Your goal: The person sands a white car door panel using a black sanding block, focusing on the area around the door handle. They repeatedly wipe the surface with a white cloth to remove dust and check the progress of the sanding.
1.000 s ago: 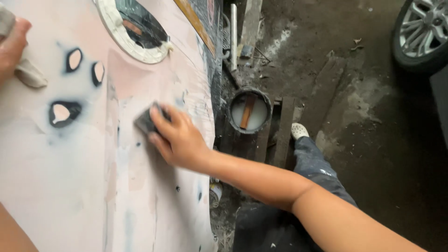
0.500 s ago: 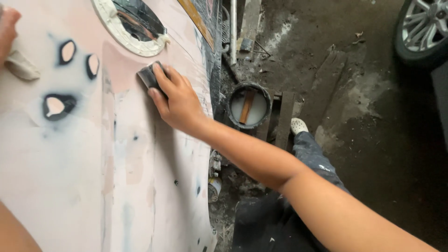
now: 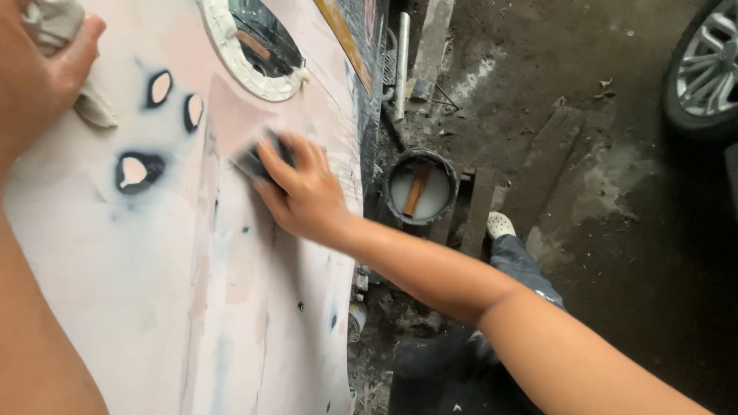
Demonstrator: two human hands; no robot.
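Observation:
My right hand (image 3: 301, 192) presses a dark sanding block (image 3: 252, 159) flat against a pale pink and white primed car body panel (image 3: 138, 307). The block sits just below a round opening (image 3: 257, 46) ringed with white masking. At the top left, my left hand (image 3: 38, 69) rests on the panel and grips a crumpled grey rag (image 3: 92, 107). Three small dark-rimmed patches (image 3: 138, 170) lie on the panel between my two hands.
A black bucket (image 3: 421, 188) of milky water with a wooden stick in it stands on the dirty ground beside the panel. My shoe (image 3: 500, 225) and jeans leg are near it. A car wheel (image 3: 707, 69) sits top right. Planks and a white pipe (image 3: 401, 61) lie nearby.
My right hand slid the sanding block up the panel toward the round opening, then slightly back down and right. The left hand with the rag stayed at the top left.

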